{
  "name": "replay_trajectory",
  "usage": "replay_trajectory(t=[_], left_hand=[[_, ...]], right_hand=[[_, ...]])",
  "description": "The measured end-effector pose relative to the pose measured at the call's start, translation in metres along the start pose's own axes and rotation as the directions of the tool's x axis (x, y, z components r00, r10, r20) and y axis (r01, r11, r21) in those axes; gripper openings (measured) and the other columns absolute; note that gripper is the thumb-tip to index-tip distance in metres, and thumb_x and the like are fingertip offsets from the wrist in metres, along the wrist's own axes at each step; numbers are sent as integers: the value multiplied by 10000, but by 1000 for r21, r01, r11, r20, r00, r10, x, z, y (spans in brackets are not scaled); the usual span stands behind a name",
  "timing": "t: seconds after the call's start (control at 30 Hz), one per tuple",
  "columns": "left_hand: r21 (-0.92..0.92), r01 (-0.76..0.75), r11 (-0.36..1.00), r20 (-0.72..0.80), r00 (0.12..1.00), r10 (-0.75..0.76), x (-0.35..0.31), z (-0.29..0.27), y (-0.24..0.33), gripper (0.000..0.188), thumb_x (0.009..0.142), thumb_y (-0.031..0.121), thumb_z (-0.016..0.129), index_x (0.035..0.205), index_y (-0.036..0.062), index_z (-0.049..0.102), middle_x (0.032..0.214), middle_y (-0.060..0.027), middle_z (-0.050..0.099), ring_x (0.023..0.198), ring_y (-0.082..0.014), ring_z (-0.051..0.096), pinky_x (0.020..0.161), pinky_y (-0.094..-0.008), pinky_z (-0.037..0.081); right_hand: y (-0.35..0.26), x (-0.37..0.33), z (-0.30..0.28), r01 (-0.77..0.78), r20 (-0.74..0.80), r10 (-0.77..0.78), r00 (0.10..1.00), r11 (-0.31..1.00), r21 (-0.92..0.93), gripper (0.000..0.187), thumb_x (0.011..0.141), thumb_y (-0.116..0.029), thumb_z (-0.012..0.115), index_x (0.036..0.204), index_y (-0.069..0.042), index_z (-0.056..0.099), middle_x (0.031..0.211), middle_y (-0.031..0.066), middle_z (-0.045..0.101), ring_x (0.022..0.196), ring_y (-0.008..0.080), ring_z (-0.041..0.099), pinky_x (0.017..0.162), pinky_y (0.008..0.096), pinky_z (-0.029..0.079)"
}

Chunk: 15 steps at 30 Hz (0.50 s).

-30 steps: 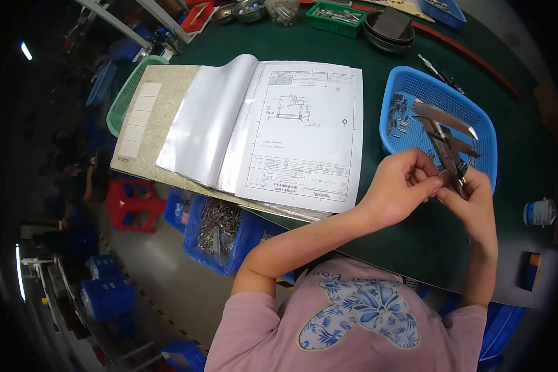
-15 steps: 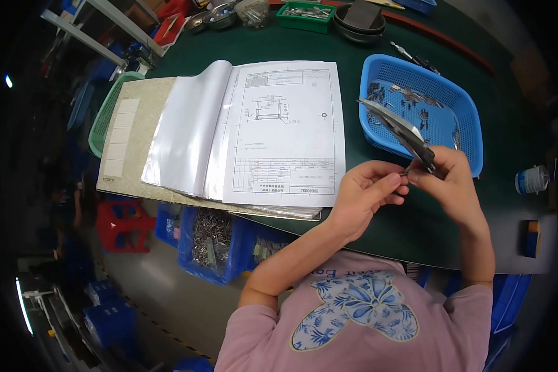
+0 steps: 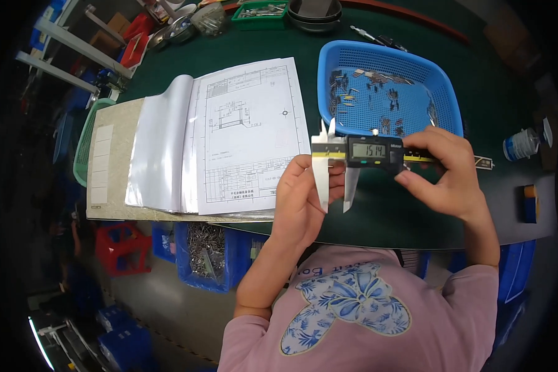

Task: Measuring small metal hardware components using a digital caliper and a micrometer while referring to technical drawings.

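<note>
A digital caliper (image 3: pixel 373 150) with a lit-up grey display lies level in my right hand (image 3: pixel 447 173), whose fingers and thumb close round its body and beam. The caliper's long jaws point toward me, a gap between them. My left hand (image 3: pixel 299 201) is just behind the jaws, fingers curled and partly hidden by them. Whatever small thing it pinches at the jaw gap is too small to make out. Beyond the caliper stands a blue plastic basket (image 3: pixel 447 93) with many small metal pins (image 3: pixel 393 98) scattered in it.
Left of my hands an open binder (image 3: pixel 115 164) shows a technical drawing (image 3: pixel 248 136). At the back are a green tray (image 3: pixel 260 23) of metal parts and dark bowls (image 3: pixel 315 23). A clear jar (image 3: pixel 521 146) stands at right. Blue bins (image 3: pixel 226 273) sit below the table edge.
The caliper has turned from steeply slanted to level, its display now facing me. Both hands have moved apart, the left now behind the jaws. The whole view has shifted.
</note>
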<state>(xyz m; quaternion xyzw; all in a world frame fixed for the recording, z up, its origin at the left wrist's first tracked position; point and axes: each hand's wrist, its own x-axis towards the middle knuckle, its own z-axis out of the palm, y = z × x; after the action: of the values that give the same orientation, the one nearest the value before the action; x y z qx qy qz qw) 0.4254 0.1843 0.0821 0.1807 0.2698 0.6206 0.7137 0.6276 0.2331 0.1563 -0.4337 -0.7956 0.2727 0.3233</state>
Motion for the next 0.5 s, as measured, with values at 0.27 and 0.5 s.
replay_trajectory(t=[0.27,0.5], left_hand=[[-216,40,975,49,998,-30,-7,-9,8,146,807,88,497,938,24,490,980,-138,556,957,-235,527,865,-356,418],[-251,-1,968,13,1000,4,-8,-4,6,205,825,96,491,1008,11,528,1020,-134,563,985,-225,514,898,-341,391]], right_hand=[[-1,-5,-15,467,-30,-529,848,773,-430,408,532,-410,733,594,-79,503,489,24,413,395,183,428,371,271,298],[6,-9,-17,401,-47,-498,866,747,-530,466,516,-462,727,543,-93,443,477,15,393,394,181,424,373,272,297]])
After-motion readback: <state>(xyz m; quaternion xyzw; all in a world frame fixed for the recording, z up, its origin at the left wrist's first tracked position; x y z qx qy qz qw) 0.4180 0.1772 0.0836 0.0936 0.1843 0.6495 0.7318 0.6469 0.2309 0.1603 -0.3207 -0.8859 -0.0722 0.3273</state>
